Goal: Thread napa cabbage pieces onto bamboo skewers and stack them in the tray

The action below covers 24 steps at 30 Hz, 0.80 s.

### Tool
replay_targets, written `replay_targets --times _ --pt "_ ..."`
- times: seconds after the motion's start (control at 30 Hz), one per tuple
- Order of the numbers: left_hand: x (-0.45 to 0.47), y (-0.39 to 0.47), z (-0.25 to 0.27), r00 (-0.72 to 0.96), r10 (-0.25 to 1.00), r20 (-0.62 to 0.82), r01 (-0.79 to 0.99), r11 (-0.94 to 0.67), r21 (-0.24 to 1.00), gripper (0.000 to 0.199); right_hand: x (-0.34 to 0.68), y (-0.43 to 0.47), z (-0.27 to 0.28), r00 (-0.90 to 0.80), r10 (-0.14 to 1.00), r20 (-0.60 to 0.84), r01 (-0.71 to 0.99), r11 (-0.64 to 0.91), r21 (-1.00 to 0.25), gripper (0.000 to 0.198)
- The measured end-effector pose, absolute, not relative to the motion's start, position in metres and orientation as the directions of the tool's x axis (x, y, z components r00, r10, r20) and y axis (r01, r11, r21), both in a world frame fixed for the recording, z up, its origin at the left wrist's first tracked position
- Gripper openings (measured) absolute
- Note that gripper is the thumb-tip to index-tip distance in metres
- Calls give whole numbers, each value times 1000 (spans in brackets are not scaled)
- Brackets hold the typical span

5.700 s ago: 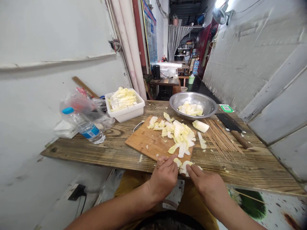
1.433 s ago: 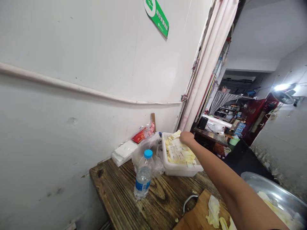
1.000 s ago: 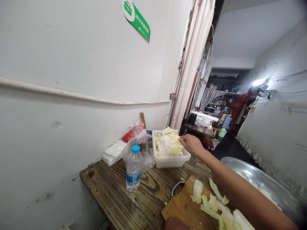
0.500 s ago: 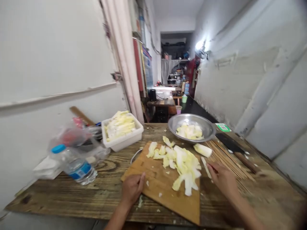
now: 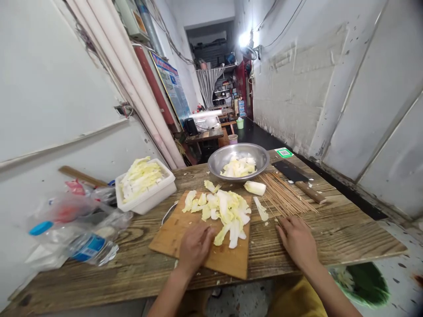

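Note:
My left hand (image 5: 195, 246) rests over the wooden cutting board (image 5: 167, 242), fingers loosely bent and nothing visible in them. Just beyond its fingertips lies a loose heap of cut napa cabbage leaves (image 5: 228, 211). My right hand (image 5: 297, 241) is palm down on the table with its fingers stretched forward, at the near ends of a spread of thin bamboo skewers (image 5: 284, 196). Whether a skewer is under those fingers is hidden. A narrow cabbage strip (image 5: 261, 209) lies between the board and the skewers, apart from the hand. A cabbage chunk (image 5: 255, 188) sits behind it.
A metal bowl (image 5: 214, 165) and a white tub (image 5: 158, 189), both holding cut cabbage, stand at the back. A cleaver (image 5: 294, 176) lies right of the skewers. Plastic bags (image 5: 66, 207) and a water bottle (image 5: 82, 246) are at left; a green basin (image 5: 366, 284) is on the floor.
My right hand has moved from beside the cabbage strip to the skewers' near ends. My left hand has shifted from the board's near edge further onto it, closer to the leaves. The view has swung right.

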<state>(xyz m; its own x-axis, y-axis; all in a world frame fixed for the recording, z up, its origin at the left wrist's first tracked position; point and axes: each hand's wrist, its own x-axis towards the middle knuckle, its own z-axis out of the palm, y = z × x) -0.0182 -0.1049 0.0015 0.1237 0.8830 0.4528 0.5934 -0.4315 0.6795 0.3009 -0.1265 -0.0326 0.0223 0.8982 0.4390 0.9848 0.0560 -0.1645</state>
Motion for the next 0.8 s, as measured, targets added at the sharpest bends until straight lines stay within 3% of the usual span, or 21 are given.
replay_targets --times 0.07,0.2,0.33,0.57,0.8 --pt "0 -91 7 273 852 447 544 -520 659 34 296 -122 -31 51 901 432 990 10 -138 24" --pt "23 -47 17 563 753 341 690 -655 309 62 290 -117 -33 102 901 421 992 -60 -113 20" --pt "43 -12 26 621 744 245 751 -655 86 46 288 -115 -36 118 906 406 991 -79 -110 20" --pt "58 -17 20 615 768 178 772 -632 58 41 291 -116 -33 175 924 339 983 -146 -109 20" --pt "39 -15 17 539 820 193 822 -562 93 34 292 -116 -16 156 978 136 988 -152 -43 19"
